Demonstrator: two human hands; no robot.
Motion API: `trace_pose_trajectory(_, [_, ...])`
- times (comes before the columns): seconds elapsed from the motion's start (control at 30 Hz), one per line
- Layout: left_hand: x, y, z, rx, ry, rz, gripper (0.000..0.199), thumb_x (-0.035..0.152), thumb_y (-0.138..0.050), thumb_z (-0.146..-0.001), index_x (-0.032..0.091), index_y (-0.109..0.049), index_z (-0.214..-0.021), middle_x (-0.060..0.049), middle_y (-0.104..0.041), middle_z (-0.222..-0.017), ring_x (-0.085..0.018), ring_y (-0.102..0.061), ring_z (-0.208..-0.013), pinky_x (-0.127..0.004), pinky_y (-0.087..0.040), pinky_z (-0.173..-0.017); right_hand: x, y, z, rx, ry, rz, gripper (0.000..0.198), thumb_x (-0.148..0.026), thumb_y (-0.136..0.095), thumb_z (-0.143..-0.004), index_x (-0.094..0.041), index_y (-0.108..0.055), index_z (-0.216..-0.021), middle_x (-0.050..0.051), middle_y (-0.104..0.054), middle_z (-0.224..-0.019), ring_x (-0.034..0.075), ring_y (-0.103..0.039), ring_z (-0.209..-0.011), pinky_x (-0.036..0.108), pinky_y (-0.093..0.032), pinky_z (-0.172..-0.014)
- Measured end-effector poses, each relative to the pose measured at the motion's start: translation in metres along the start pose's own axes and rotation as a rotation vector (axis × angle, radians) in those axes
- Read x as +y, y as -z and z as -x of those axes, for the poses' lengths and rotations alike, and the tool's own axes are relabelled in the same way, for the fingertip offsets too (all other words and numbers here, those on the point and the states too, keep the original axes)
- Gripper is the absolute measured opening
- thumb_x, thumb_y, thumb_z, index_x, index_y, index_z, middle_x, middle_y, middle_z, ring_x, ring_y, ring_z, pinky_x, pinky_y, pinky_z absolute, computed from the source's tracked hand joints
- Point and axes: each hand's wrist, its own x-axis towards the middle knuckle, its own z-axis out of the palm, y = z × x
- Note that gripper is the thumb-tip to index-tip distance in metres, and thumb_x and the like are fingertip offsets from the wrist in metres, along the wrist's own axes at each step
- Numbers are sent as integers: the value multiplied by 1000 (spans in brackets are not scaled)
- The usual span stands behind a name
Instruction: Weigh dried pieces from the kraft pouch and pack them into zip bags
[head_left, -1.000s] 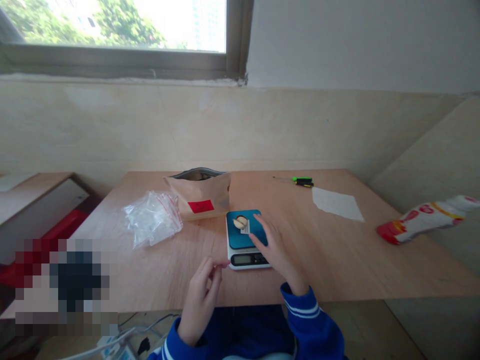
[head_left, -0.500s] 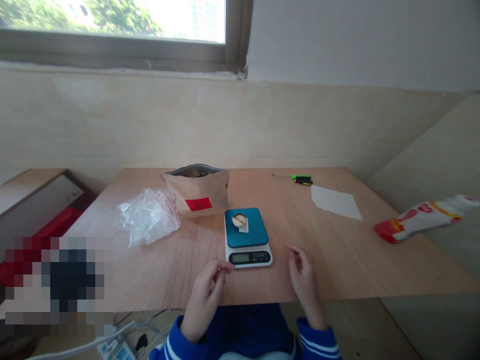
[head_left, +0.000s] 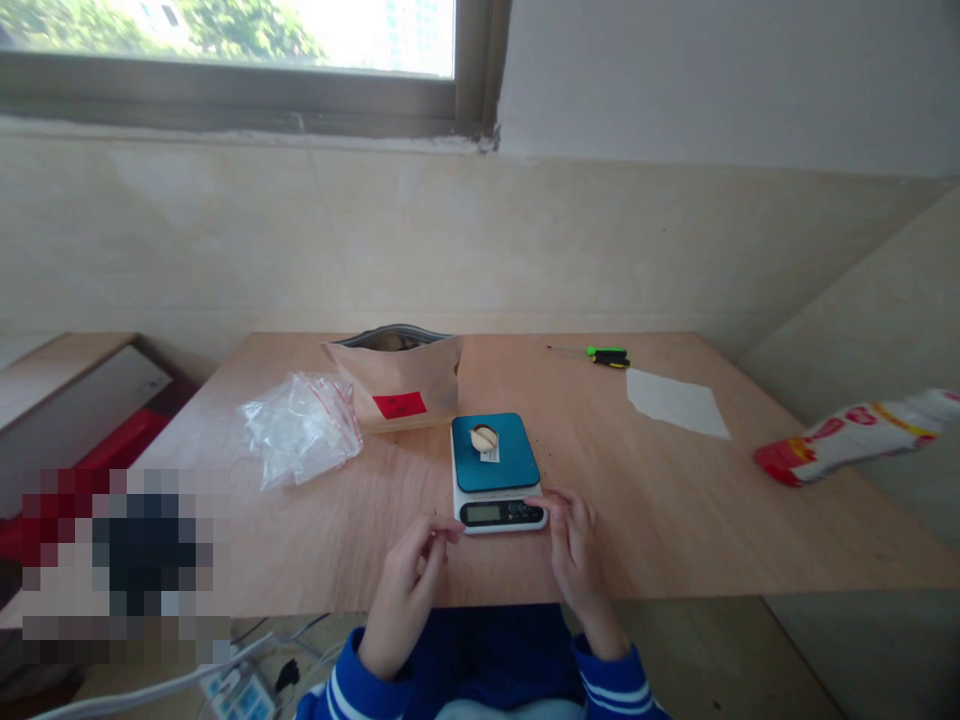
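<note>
A small kitchen scale (head_left: 469,495) with a blue top plate and a dark button panel stands near the table's front edge. Pale pieces that look like garlic cloves (head_left: 484,440) lie on its plate, over a small white label. My left hand (head_left: 412,570) is open, holding nothing, its fingertips at the scale's front left corner. Reaching in from the other side, my right hand (head_left: 576,550) has its index finger stretched over the right end of the button panel; it is open with nothing in it. The display's reading is too faint to make out.
Behind the scale stands an open brown pouch (head_left: 401,375) with a red label. Clear zip bags (head_left: 296,430) lie left of it. Two screwdrivers (head_left: 607,357), a white paper sheet (head_left: 677,402) and a red-and-white bottle (head_left: 847,440) lie to the right.
My right hand has moved left, from beside the scale onto its button panel. My left hand stays at the front left corner. The view has shifted slightly.
</note>
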Motion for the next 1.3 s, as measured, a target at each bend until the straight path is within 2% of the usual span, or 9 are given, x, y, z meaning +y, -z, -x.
trace_pose_trajectory(0.13, [2, -1, 0, -2, 1, 1, 28, 33, -41, -94, 20, -65, -98, -6, -66, -89, -17, -61, -79, -27, -44, -69, -1, -2, 0, -20, 18, 59, 50, -42, -27, -101, -24, -73, -98, 11, -58, -116, 26, -53, -108, 45, -40, -94])
trace_pose_trajectory(0.33, [4, -1, -1, 1, -1, -4, 29, 34, -40, -94, 19, -66, -98, -6, -66, -88, -18, -61, -78, -28, -44, -69, -5, -5, 3, -58, 133, 268, 44, -38, -30, -101, -30, -74, -99, 8, -59, -119, 26, -53, -103, 43, -40, -87])
trace_pose_trajectory(0.47, [5, -1, -2, 5, 2, 9, 28, 33, -42, -93, 19, -66, -98, -6, -67, -89, -18, -61, -77, -28, -45, -69, -16, -9, 0, -88, 197, 496, 40, -39, -36, -99, -28, -73, -92, 10, -63, -105, 25, -53, -85, 39, -38, -72])
trace_pose_trajectory(0.57, [7, -1, -3, 8, -7, 24, 27, 32, -44, -92, 19, -67, -98, -6, -68, -88, -18, -62, -76, -28, -46, -69, -21, -7, -10, -140, 237, 562, 41, -38, -36, -99, -25, -72, -85, 9, -63, -96, 24, -51, -80, 37, -36, -69])
trace_pose_trajectory(0.73, [10, 1, -1, 33, -29, 42, 26, 33, -45, -92, 19, -67, -95, -6, -68, -86, -17, -61, -72, -28, -47, -67, -29, 8, -36, -232, 245, 364, 44, -38, -32, -100, -29, -73, -87, 7, -61, -94, 23, -53, -86, 38, -38, -74])
trace_pose_trajectory(0.87, [8, 6, 2, 46, -17, 26, 27, 32, -44, -92, 20, -67, -97, -6, -68, -87, -17, -62, -75, -27, -47, -67, -41, 11, -58, -160, 213, 139, 44, -35, -27, -102, -30, -70, -106, 7, -58, -101, 22, -55, -96, 40, -41, -88])
trace_pose_trajectory(0.97, [5, 11, 4, 44, -10, 17, 28, 32, -42, -93, 19, -67, -98, -6, -67, -88, -17, -61, -76, -28, -47, -70, -45, 2, -75, -123, 222, 90, 36, -37, -34, -100, -26, -66, -115, 9, -57, -112, 24, -54, -108, 43, -41, -97])
trace_pose_trajectory(1.1, [3, 16, 5, 68, 6, 11, 29, 35, -42, -93, 18, -66, -98, -7, -67, -87, -17, -61, -75, -29, -48, -69, -43, -16, -96, -188, 255, 113, 39, -40, -48, -94, -25, -54, -129, 13, -52, -130, 28, -50, -122, 47, -40, -102])
trace_pose_trajectory(1.3, [2, 15, 6, 79, 1, 11, 29, 34, -43, -92, 18, -66, -95, -7, -67, -87, -17, -61, -74, -28, -48, -68, -48, -35, -117, -358, 290, 160, 51, -31, -62, -83, -17, -51, -132, 15, -58, -130, 33, -49, -122, 51, -40, -100])
